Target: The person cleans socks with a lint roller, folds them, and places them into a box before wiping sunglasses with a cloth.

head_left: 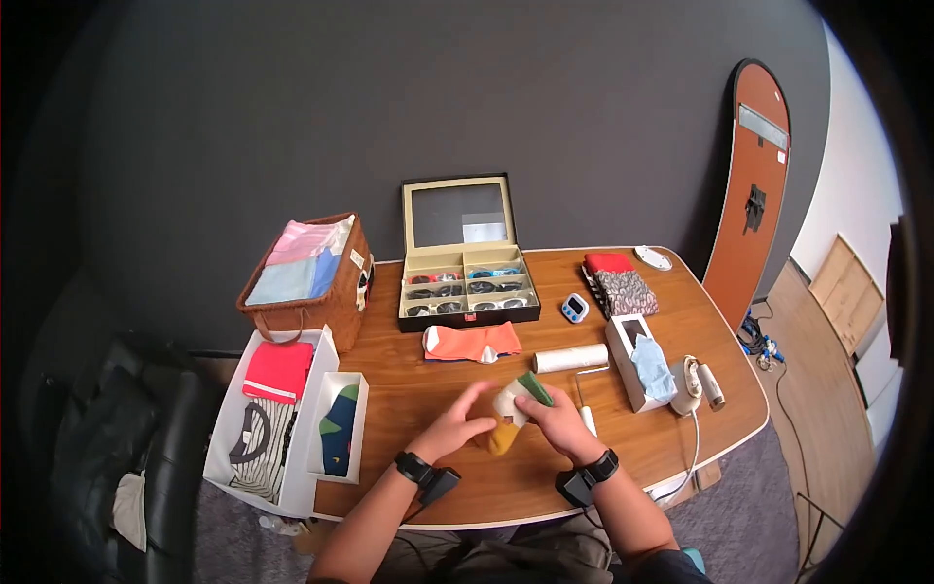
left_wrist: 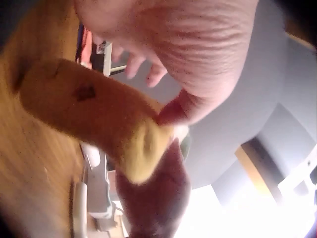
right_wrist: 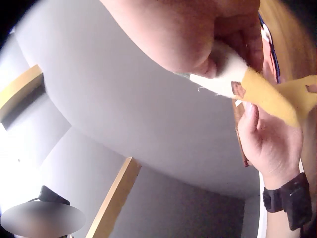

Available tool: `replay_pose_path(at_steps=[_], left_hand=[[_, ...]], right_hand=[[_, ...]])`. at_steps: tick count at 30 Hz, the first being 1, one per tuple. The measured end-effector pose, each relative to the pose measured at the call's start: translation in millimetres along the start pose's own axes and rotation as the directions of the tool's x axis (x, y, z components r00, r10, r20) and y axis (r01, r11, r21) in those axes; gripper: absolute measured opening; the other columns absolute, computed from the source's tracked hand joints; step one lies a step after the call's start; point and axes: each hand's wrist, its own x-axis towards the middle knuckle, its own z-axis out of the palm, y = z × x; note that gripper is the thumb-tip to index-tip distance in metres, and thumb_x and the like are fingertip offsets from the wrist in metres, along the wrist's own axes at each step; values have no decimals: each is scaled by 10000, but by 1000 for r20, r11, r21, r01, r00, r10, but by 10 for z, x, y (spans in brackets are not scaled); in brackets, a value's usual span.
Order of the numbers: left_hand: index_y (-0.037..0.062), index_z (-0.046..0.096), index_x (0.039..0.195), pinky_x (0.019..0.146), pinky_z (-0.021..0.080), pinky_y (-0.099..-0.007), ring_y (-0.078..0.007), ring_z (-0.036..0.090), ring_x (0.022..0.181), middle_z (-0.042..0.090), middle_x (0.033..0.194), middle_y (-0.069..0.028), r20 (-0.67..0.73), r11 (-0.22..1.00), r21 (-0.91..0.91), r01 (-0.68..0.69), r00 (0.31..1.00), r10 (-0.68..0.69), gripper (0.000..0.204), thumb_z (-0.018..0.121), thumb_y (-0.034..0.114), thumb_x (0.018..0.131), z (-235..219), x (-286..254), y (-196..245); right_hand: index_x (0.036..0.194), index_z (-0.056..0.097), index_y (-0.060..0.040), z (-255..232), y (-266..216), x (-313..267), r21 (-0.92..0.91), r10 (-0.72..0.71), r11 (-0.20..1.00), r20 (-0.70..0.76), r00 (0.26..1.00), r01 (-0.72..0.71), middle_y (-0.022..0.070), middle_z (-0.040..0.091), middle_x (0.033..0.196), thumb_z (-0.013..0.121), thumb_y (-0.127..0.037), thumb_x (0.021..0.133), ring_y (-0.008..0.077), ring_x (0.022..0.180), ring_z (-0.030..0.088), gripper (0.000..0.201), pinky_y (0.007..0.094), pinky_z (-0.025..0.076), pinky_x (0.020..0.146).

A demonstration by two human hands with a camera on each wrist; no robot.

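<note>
A sock (head_left: 503,436) with a yellow foot, a white middle and a green top hangs above the front of the wooden table. My right hand (head_left: 561,420) pinches it near the green and white end, thumb on top. Beside its yellow part, my left hand (head_left: 455,426) has its fingers spread, and in the left wrist view the thumb tip rests at the sock's heel (left_wrist: 141,153). The right wrist view shows the yellow part (right_wrist: 265,94) drooping past the left thumb. Folded orange socks (head_left: 477,342) lie just beyond the hands.
Left are a white box (head_left: 216,457) of clothes, a smaller box with a dark sock (head_left: 338,443) and a wicker basket (head_left: 342,277). An eyewear case (head_left: 469,318) stands behind. On the right are a lint roller (head_left: 570,359), tissue box (head_left: 625,362), timer (head_left: 575,308) and corded device (head_left: 687,389).
</note>
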Motion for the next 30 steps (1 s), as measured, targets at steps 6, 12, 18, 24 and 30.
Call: replay_pose_path(at_steps=[6, 12, 18, 24, 30], left_hand=[[10, 552, 1338, 974, 472, -273, -100, 599, 1109, 644, 1229, -26, 451, 928, -109, 356, 850, -273, 469, 723, 116, 914, -332, 56, -173], [62, 604, 1202, 778, 551, -246, -110, 670, 989, 693, 1102, -26, -285, 947, -218, 234, 913, -292, 264, 691, 147, 968, -1017, 546, -82], [2, 587, 1129, 600, 542, -269, -130, 675, 727, 706, 950, -81, -532, 981, 78, 177, 840, -109, 219, 688, 36, 938, -1567, 1266, -572], [0, 666, 1022, 692, 580, -355, -225, 727, 794, 733, 918, -158, -596, 839, 431, 332, 803, -11, 265, 774, 46, 784, -1614, 1401, -770], [-3, 651, 1038, 699, 551, -351, -249, 708, 784, 720, 881, -160, -466, 659, 722, 210, 851, 239, 311, 791, 50, 766, -1475, 1348, -685]], right_hand=[[1172, 661, 24, -349, -128, 176, -280, -22, 960, -71, 997, 1, 25, 704, 1000, 645, -147, 998, 101, 874, 641, 244, 302, 545, 785], [1031, 684, 28, -511, -112, 894, -746, -151, 663, -50, 987, 64, 260, 696, 891, 752, -231, 860, 425, 905, 686, 317, 443, 531, 778], [1135, 658, -6, -442, 113, 1713, -865, -282, 500, -111, 953, 47, 241, 709, 992, 762, -248, 803, 419, 968, 679, 423, 479, 532, 824], [1242, 597, -17, -526, 390, 2037, -877, -330, 481, -164, 930, 16, 256, 701, 1044, 698, -66, 780, 429, 1014, 665, 475, 490, 532, 871], [1224, 585, -7, -624, 613, 2209, -841, -375, 530, -114, 920, 112, 260, 678, 1055, 701, -44, 765, 436, 1029, 643, 475, 503, 524, 885]])
